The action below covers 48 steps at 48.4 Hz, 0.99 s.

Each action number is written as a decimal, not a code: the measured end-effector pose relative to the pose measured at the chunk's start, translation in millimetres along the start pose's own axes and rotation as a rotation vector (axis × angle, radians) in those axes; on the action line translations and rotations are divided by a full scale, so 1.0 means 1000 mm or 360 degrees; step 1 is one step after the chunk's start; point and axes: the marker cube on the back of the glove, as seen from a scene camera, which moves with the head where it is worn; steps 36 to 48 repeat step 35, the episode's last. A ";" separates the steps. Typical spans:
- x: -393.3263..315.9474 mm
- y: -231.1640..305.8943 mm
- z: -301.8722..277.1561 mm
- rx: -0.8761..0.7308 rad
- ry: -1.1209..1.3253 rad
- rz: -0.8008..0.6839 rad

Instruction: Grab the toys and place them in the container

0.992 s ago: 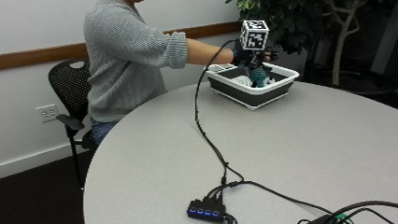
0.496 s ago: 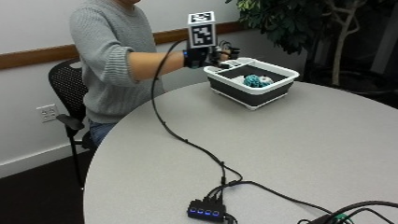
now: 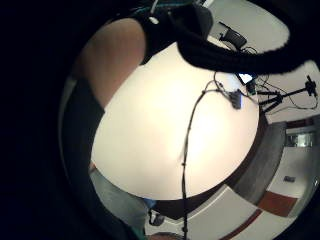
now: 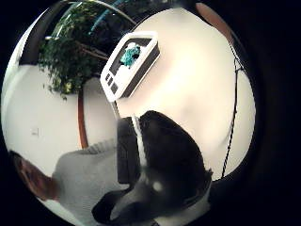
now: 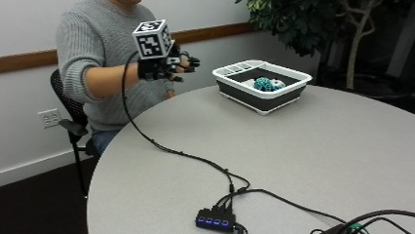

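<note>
A white-rimmed, dark-walled container (image 5: 285,93) stands at the far side of the round table. Inside it lie a teal knitted toy (image 5: 263,84) and a pale toy (image 5: 278,83) beside it. My gloved right hand (image 5: 166,68) is raised in the air to the left of the container, off the table's edge and in front of the person's chest. Its fingers are relaxed and hold nothing. The thumb side palm view shows the container (image 4: 115,79) with the teal toy (image 4: 129,54) in it, well away from the glove (image 4: 164,160).
A black cable (image 5: 170,150) runs from the glove across the table to a small hub with blue lights (image 5: 214,220) near the front edge. More cables (image 5: 363,222) lie at the front right. A potted plant (image 5: 305,22) stands behind the container.
My hand has drawn back from over the container, moving left toward the person's chest, with nothing in it. The teal toy stays in the container.
</note>
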 end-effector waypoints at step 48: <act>-0.027 0.157 0.088 0.0079 -0.0063 0.0120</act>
